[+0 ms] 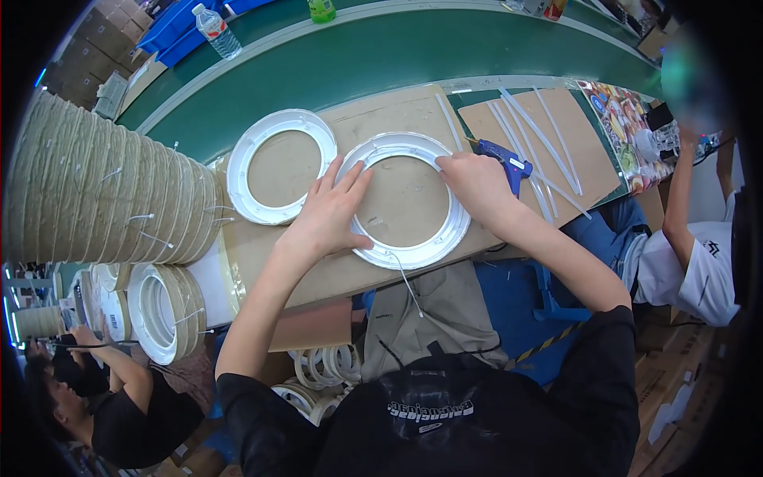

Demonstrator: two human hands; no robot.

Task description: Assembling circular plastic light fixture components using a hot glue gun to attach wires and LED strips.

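Two hands rest on a white ring (413, 238) at frame centre on the cardboard-covered counter (342, 274): left hand (330, 213) flat, fingers spread on its left rim; right hand (474, 181) pinching its upper right rim. Blue glue gun (504, 159) lies just right.

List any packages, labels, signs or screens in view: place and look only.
Clear water bottle: far left on the green belt, white label band, lying tilted.
Green bottle: top edge, mostly cut off.
Colourful printed sheet: right end of bench, multicoloured pictures.
Blue bins: top left, rectangular.

Two flat white rings (410, 199) (281, 165), one blue glue gun (503, 161), two bottles (217, 32) (321, 9).
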